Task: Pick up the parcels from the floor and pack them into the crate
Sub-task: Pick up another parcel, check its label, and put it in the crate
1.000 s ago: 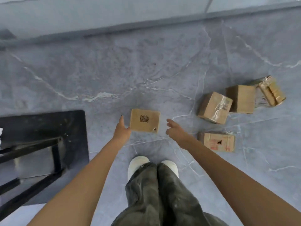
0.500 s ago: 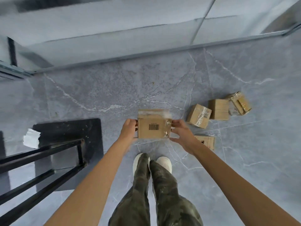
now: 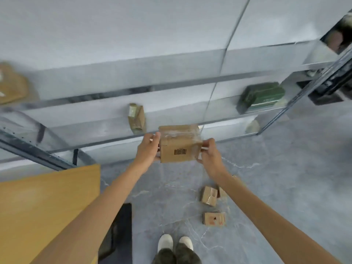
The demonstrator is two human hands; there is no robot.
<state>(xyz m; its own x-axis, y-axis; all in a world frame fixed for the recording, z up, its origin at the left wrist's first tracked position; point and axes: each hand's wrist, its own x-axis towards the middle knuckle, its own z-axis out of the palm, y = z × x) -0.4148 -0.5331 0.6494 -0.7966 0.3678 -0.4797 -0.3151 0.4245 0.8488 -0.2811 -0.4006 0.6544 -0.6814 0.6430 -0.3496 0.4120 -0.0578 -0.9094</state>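
A taped cardboard parcel with a barcode point(image 3: 179, 144) is held up in front of me at about chest height. My left hand point(image 3: 147, 148) grips its left side and my right hand point(image 3: 209, 155) grips its right side. Below on the grey floor lie more parcels: a taped one point(image 3: 209, 195), a flat one with red print point(image 3: 214, 218), and another point(image 3: 222, 191) partly hidden behind my right forearm. No crate is recognisable in view.
A wooden tabletop point(image 3: 43, 202) fills the lower left, with a black base point(image 3: 122, 229) under it. Metal shelving point(image 3: 171, 86) runs across the back, holding a brown packet point(image 3: 136, 118), a green box point(image 3: 262, 97) and a brown item point(image 3: 11, 84). My shoes point(image 3: 175, 243) stand below.
My hands closed on the barcode parcel on the floor and lifted it high. The view rose from the floor to the shelving, and the other parcels now sit lower in frame.
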